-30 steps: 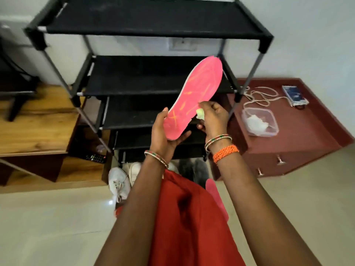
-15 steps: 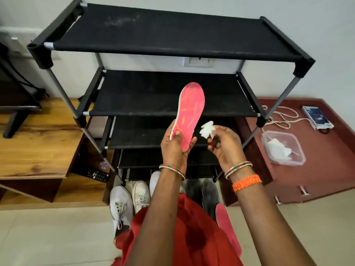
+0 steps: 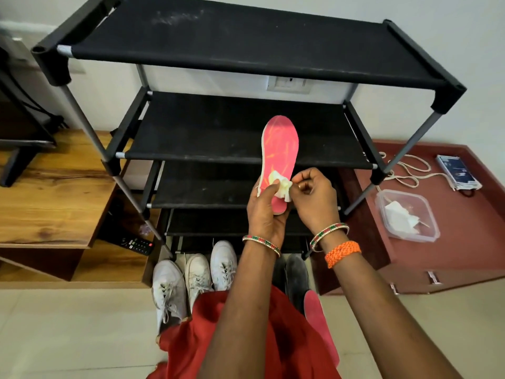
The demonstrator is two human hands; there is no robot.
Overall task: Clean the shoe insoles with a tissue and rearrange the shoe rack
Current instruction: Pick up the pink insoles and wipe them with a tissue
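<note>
Pink foam insole [image 3: 279, 149] was gripped at the heel by left hand [image 3: 264, 212]; right hand [image 3: 314, 198] pinched crumpled white tissue [image 3: 281, 184] against it. Risk: thin tissue tearing, insole bending under pressure.

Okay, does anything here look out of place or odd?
Yes. The rack holds no shoes on the shelves in view, while white sneakers and dark shoes sit on the floor in front. A second pink insole lies loose by the dark shoes. The top shelf shows a dusty smear.
</note>
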